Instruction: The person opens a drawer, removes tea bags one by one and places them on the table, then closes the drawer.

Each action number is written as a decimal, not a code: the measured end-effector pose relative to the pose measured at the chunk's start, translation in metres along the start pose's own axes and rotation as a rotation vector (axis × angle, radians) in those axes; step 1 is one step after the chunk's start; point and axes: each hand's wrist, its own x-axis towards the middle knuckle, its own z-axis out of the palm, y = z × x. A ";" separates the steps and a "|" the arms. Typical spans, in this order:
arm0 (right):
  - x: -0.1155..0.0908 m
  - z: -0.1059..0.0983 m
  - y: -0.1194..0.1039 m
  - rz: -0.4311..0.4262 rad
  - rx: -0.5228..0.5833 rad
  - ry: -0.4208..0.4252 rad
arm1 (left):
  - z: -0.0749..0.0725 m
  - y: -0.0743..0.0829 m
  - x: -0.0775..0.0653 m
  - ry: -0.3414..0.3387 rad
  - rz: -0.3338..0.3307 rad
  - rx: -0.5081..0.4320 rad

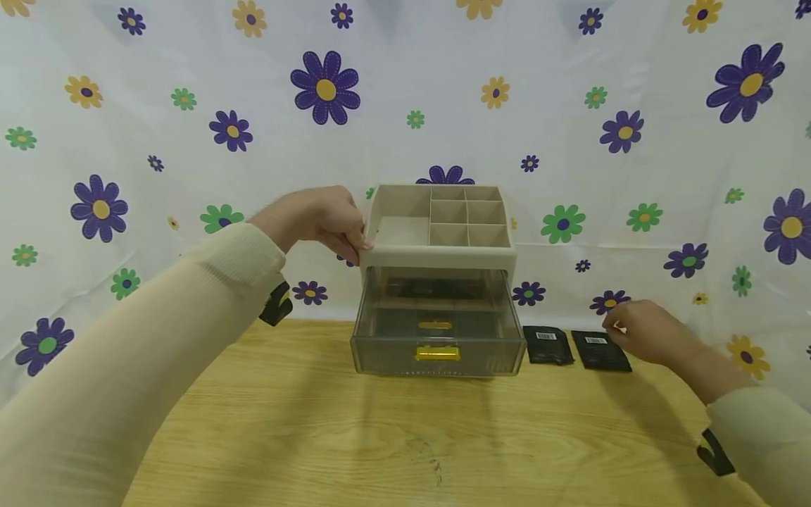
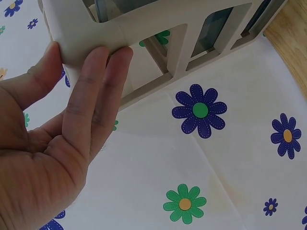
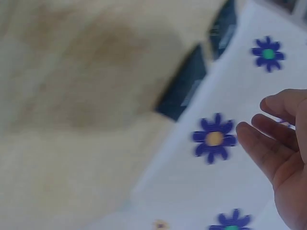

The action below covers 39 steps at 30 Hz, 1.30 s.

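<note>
A cream desk organizer (image 1: pixel 437 258) stands at the back of the table, its grey see-through drawer (image 1: pixel 386 356) pulled out by the yellow handle side toward me. My left hand (image 1: pixel 336 218) holds the organizer's upper left corner; in the left wrist view the thumb presses one face and the fingertips (image 2: pixel 122 55) another. Off to the right, my right hand (image 1: pixel 646 331) hangs with loosely bent fingers and nothing between them. Closest to it is a flat black packet (image 1: pixel 605 355) with a barcode label. A second black packet (image 1: pixel 548 351) lies between that one and the organizer.
Compartments (image 1: pixel 467 211) divide the organizer's top right side. Right behind it hangs a white flower-printed cloth (image 1: pixel 405 148). The wooden table (image 1: pixel 355 436) stretches toward me, with dark marks near its middle. A dark shape (image 1: pixel 437 289) shows inside the drawer.
</note>
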 end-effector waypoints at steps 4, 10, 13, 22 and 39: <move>0.011 -0.024 -0.018 0.042 0.013 -0.009 | -0.001 0.000 0.001 -0.003 -0.004 -0.014; 0.024 -0.055 -0.050 0.012 -0.001 0.084 | -0.002 0.000 0.000 0.001 -0.006 -0.018; 0.029 -0.069 -0.069 -0.019 -0.018 0.160 | -0.001 0.001 -0.001 0.003 -0.005 -0.016; 0.034 -0.104 -0.142 -0.249 -0.088 0.453 | -0.001 0.002 -0.002 0.009 0.001 -0.017; 0.035 -0.083 -0.234 -0.400 0.110 0.174 | 0.000 0.002 -0.001 0.002 -0.002 -0.004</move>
